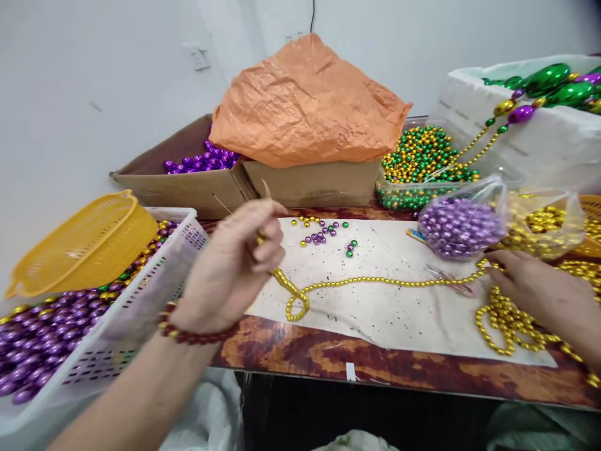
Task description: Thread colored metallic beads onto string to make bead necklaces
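My left hand (pixel 241 263), with a dark red bead bracelet (pixel 200 332) at the wrist, is closed round one end of a gold bead strand (pixel 389 282). A thin needle-like rod (pixel 221 204) sticks out beyond that hand. The strand makes a small loop below the fingers, then runs right across the white cloth (pixel 366 313). At the right, my right hand (pixel 521 275) has its fingertips on the strand, above a heap of gold beads (pixel 511 319). Scissors (pixel 451 280) lie partly beneath the strand. Loose purple, green and gold beads (pixel 319 238) are scattered on the cloth.
Left stands a white basket (pixel 188 228) of beads with a yellow basket (pixel 79 247) on top. Cardboard boxes (pixel 310 181), an orange sheet (pixel 310 100) and a tub of green and gold beads (pixel 422 156) line the back. Bagged purple beads (pixel 460 225) and a white box (pixel 516 138) are right.
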A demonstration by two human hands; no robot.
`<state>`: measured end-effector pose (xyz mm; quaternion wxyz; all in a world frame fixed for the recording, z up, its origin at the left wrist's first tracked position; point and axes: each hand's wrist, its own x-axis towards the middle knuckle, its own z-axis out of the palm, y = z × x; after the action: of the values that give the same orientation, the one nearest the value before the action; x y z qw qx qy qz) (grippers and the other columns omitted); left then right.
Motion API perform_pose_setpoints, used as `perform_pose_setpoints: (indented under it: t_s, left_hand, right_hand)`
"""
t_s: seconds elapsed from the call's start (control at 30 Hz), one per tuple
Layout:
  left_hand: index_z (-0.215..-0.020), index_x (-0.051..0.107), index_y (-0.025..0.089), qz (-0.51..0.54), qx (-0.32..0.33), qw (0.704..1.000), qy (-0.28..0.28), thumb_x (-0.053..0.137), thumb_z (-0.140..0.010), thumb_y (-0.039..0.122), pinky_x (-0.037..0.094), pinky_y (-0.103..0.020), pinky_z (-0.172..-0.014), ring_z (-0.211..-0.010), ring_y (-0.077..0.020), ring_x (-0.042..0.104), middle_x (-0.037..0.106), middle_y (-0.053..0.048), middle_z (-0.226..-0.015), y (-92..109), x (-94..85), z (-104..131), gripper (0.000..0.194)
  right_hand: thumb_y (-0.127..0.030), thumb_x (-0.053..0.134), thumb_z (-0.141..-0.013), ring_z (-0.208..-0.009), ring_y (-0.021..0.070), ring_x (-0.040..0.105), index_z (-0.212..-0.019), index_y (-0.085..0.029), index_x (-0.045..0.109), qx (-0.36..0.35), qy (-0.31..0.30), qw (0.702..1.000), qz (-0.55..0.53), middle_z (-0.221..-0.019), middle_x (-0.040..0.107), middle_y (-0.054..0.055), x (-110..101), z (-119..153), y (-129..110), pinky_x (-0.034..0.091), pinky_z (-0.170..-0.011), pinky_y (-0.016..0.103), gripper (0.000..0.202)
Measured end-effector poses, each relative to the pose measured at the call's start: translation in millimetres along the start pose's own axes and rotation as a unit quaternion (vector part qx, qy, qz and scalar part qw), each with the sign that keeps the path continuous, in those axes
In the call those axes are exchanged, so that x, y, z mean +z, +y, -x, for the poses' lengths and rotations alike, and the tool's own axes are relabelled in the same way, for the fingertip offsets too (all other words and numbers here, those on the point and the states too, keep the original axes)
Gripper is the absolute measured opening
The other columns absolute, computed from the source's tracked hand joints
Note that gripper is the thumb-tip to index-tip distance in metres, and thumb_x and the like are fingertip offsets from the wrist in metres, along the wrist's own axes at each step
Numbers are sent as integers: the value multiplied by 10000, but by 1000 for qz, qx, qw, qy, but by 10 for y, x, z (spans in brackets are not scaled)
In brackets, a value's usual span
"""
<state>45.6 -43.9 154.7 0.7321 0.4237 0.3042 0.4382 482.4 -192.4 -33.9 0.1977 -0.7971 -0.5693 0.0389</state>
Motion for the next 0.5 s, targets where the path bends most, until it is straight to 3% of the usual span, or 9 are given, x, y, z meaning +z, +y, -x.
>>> perform_pose_setpoints:
  t_s: [0.07,0.13,0.27,0.4,0.5]
  left_hand:
    - [-854,661,128,-19,-45,999,1,675,-815,214,250,-121,-364,-411,5,371,504,48,-603,-378,-145,-21,95]
    - [-818,675,120,-26,-85,996,2,701,-793,252,218,-131,-375,-400,8,352,499,45,-578,-724,-297,-42,137]
    - [-845,699,115,-30,-116,993,13,703,-789,295,194,-155,-393,-421,2,356,520,27,-608,-1143,-464,-41,188]
    - [-818,692,130,-49,-117,992,2,691,-797,321,212,-175,-407,-424,-15,364,533,22,-610,-1256,-492,-9,192]
    - [-764,676,130,-74,-113,991,-3,688,-795,343,214,-182,-411,-420,-24,365,544,16,-601,-1286,-509,-21,216]
  right_hand:
    - [-415,486,-854,-798,363,612,-1008,-287,616,12,-24,999,28,-1033,652,141,80,-11,-581,424,-668,500,239]
    - [-379,481,-868,-851,297,630,-961,-246,648,-45,-78,991,-102,-1003,682,102,186,-32,-1189,469,-745,441,233]
    - [-405,507,-889,-645,170,614,-968,-206,653,-59,-192,887,-415,-793,670,43,403,-111,-2202,482,-586,287,259]
    - [-430,507,-905,-535,103,548,-934,-203,654,-57,-207,809,-548,-815,647,20,566,-197,-2722,411,-491,233,272]
    - [-396,569,-877,-542,91,509,-856,-199,669,-71,-203,795,-567,-743,609,-3,652,-227,-2867,398,-500,218,222]
